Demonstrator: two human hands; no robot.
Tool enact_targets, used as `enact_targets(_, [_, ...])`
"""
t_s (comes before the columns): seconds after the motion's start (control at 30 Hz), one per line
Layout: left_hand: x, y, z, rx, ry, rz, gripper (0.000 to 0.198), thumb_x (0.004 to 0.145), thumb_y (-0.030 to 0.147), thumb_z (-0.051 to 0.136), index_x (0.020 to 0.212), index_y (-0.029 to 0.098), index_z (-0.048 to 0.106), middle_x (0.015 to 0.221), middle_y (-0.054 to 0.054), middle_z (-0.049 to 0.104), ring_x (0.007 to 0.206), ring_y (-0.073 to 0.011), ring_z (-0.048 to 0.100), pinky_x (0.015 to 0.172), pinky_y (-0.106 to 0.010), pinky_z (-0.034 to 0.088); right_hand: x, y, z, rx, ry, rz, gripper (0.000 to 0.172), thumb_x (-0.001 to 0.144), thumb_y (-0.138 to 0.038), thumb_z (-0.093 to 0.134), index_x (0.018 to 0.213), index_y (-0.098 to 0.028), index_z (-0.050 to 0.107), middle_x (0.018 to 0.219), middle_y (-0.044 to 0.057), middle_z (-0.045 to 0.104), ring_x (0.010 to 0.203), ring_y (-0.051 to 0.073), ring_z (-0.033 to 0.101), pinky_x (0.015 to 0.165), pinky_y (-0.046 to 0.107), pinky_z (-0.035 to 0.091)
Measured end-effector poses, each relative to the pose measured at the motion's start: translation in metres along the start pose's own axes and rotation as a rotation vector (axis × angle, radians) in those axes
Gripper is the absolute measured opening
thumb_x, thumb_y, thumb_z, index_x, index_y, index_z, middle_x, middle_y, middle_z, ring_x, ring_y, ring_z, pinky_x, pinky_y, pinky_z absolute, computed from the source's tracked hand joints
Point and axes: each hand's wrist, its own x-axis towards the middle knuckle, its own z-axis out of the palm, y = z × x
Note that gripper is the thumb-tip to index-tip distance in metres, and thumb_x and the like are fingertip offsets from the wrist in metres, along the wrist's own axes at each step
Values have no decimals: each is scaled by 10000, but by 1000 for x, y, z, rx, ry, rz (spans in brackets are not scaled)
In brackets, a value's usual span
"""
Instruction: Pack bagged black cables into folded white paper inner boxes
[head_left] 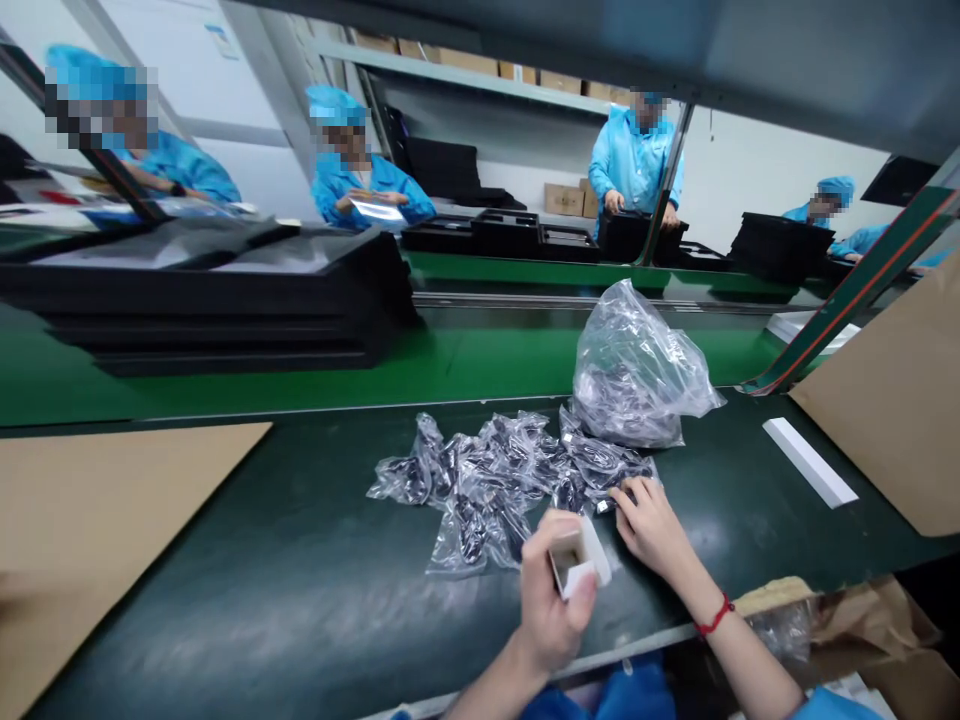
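In my left hand (553, 605) is a small white box (576, 560), its near end open with the flaps folded out and the inside looking hollow. My right hand (649, 525), a red cord around its wrist, has its fingers closed on a bagged cable (604, 480) at the right side of a pile. That pile (487, 470) is made of several dark cables in clear plastic bags, spread over the dark green worktop (300, 590). Directly behind it stands a large clear bag (637, 370) with more bagged cables inside.
A long white box (810, 462) lies at the right, beside a brown cardboard sheet (900, 400). Another cardboard sheet (112, 520) covers the left. Black trays (225, 310) are stacked on the green conveyor (480, 350). Several people in blue work across it. Slanted posts (847, 300) rise at the sides.
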Motion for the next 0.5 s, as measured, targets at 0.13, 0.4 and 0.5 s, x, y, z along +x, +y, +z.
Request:
enact_targets(0.13, [-13, -1, 23, -19, -43, 102, 247, 964, 344, 457, 1194, 253, 442, 901, -42, 565, 706, -142, 567, 596, -257, 482, -3, -9, 5, 24, -2, 68, 302, 874, -140, 525, 1172, -161, 572, 1263, 143, 551, 965, 210, 633, 674, 287, 548])
enact_targets(0.4, [-12, -5, 27, 44, 0, 108, 169, 944, 307, 450, 1098, 239, 443, 844, -30, 540, 645, -142, 561, 570, -260, 471, 2, 1, -49, 242, 246, 197, 406, 939, -189, 419, 1340, -212, 475, 995, 71, 653, 807, 165, 674, 631, 241, 552])
enact_targets(0.5, [-7, -7, 28, 106, -14, 134, 186, 918, 287, 464, 1094, 231, 441, 878, -50, 551, 654, -152, 573, 555, -264, 472, -14, -4, -95, 436, 561, 367, 427, 970, -207, 441, 1393, -226, 384, 1108, 86, 636, 791, 146, 664, 623, 249, 556])
